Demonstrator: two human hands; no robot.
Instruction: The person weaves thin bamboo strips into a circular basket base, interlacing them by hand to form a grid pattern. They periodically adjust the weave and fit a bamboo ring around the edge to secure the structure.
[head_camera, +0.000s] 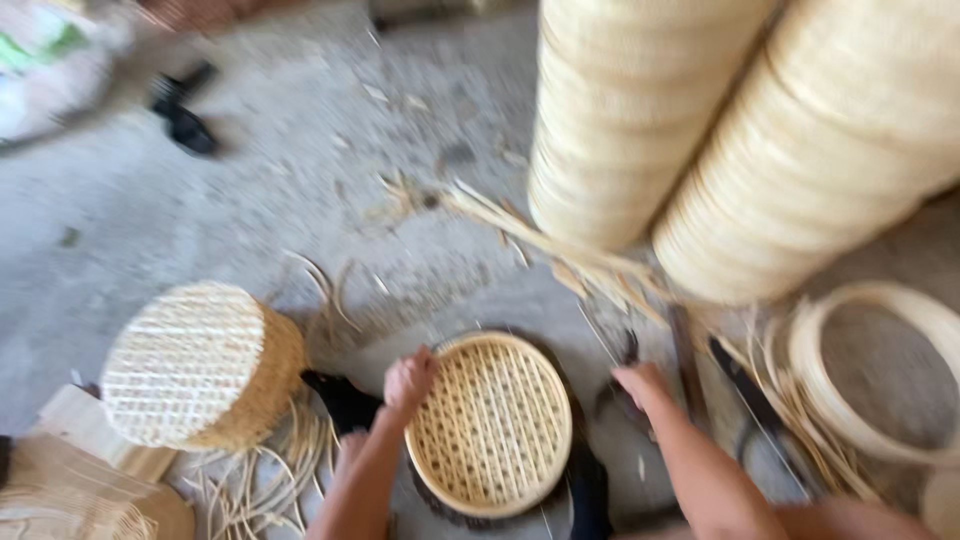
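A round woven bamboo tray (492, 425) with an open lattice bottom lies low in the middle, resting on something dark. My left hand (409, 380) curls over its left rim and grips it. My right hand (640, 384) is to the right of the tray, down among dark tools on the floor; blur hides whether it holds anything. Thin bamboo strips (560, 255) lie on the floor just beyond the tray.
Two tall stacks of bamboo rings (740, 130) lean at the upper right. An empty bamboo hoop (880, 375) lies at the right. At left sits an overturned woven basket (195, 365) with loose strips (260, 480) below it. A dark sandal (182, 108) lies far left.
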